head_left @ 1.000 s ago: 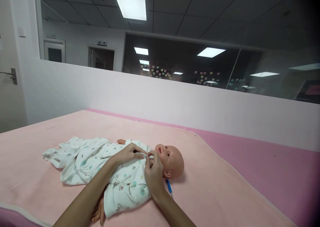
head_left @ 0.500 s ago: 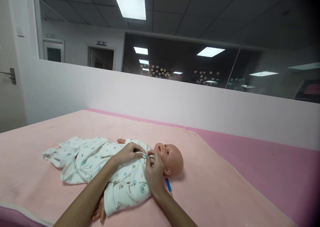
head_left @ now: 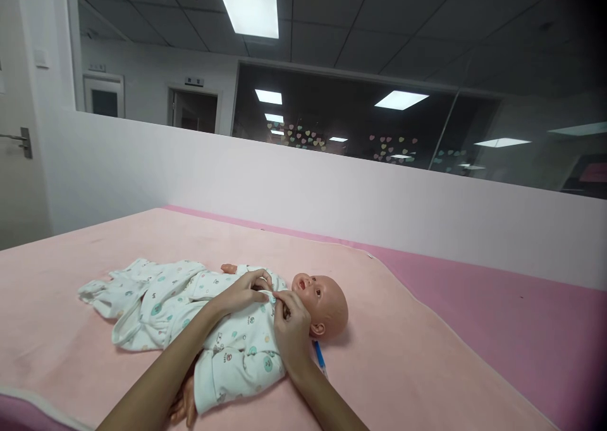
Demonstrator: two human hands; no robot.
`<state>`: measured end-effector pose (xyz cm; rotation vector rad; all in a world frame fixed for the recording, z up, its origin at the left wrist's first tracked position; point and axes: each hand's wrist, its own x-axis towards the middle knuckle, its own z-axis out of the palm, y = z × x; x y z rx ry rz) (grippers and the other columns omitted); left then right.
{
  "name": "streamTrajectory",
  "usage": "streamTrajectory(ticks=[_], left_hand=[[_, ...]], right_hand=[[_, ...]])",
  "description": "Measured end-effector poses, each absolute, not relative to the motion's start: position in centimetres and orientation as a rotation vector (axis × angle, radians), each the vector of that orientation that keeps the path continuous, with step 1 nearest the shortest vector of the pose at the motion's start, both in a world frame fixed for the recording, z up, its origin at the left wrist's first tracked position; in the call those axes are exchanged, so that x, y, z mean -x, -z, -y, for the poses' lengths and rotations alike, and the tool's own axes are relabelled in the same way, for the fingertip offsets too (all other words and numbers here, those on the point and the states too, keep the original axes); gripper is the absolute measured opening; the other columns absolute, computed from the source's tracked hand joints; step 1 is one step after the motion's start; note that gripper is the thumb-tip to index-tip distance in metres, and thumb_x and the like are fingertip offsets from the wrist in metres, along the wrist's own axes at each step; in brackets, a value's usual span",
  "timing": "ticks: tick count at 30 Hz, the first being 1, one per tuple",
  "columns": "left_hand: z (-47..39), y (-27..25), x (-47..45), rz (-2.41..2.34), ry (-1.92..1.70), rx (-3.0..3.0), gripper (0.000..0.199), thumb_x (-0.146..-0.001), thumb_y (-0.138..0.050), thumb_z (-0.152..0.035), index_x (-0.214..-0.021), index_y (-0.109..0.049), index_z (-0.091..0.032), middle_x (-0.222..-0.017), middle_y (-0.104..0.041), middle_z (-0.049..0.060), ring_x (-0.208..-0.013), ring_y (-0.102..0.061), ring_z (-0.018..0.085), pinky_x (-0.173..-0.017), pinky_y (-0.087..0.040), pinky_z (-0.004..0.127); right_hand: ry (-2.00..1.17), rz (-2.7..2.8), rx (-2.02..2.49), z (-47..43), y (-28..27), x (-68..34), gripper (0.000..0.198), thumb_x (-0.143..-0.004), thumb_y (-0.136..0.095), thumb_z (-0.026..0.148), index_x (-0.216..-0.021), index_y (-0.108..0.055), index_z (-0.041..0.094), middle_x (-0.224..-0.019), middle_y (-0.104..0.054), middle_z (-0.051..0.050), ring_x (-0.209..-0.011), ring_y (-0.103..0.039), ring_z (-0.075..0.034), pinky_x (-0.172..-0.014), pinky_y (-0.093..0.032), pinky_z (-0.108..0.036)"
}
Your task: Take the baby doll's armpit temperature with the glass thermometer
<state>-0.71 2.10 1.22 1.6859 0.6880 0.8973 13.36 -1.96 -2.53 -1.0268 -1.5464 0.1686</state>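
On its back lies a baby doll (head_left: pixel 329 301), head to the right, dressed in a white printed romper (head_left: pixel 241 342). At the chest, near the neckline, my left hand (head_left: pixel 247 291) pinches the romper's cloth between thumb and fingers. Right beside it, just below the doll's chin, my right hand (head_left: pixel 291 320) pinches the same front edge. A small blue-green spot, maybe a snap, shows between the fingertips; its details are too small to tell. The romper's leg part spreads loosely to the left. Both doll hands stick out of the sleeves.
A peach blanket (head_left: pixel 403 368) covers much of a pink mat (head_left: pixel 512 298). By the doll's neck lies a thin blue object (head_left: pixel 319 354), partly hidden by my right wrist. Behind the mat runs a low white wall (head_left: pixel 332 197) with glass above; a door (head_left: pixel 21 165) stands at left.
My right hand's fingertips have drawn slightly left and down, closer to my left hand at the neckline. The doll and romper lie almost as before.
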Motion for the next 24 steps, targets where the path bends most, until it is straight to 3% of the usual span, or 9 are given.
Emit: streamTrajectory(ticks=[7,24], left_hand=[[-2.00,-1.23,0.65,-0.674,-0.906,-1.576,0.027,-0.063,-0.053,-0.010,-0.088,-0.045,-0.020,-0.077,-0.061,-0.001,-0.074,-0.054,0.012,-0.072,-0.039,0.025],[-1.85,-1.25,0.80,-0.660,-0.903,-1.711,0.031,-0.067,-0.057,-0.017,-0.096,-0.048,-0.020,-0.078,-0.061,-0.001,-0.077,-0.055,0.013,-0.073,-0.039,0.025]], right_hand=[[-0.059,1.699,1.057,2.25,2.47,-13.31,0.025,-0.076,-0.046,0.016,-0.097,-0.059,0.020,-0.086,-0.057,-0.004,-0.064,-0.051,-0.012,-0.062,-0.045,-0.027],[-0.053,1.604,1.061,1.61,2.76,-13.14,0.021,-0.070,-0.047,0.012,-0.085,-0.060,0.019,-0.074,-0.060,-0.002,-0.058,-0.049,-0.011,-0.056,-0.044,-0.025]])
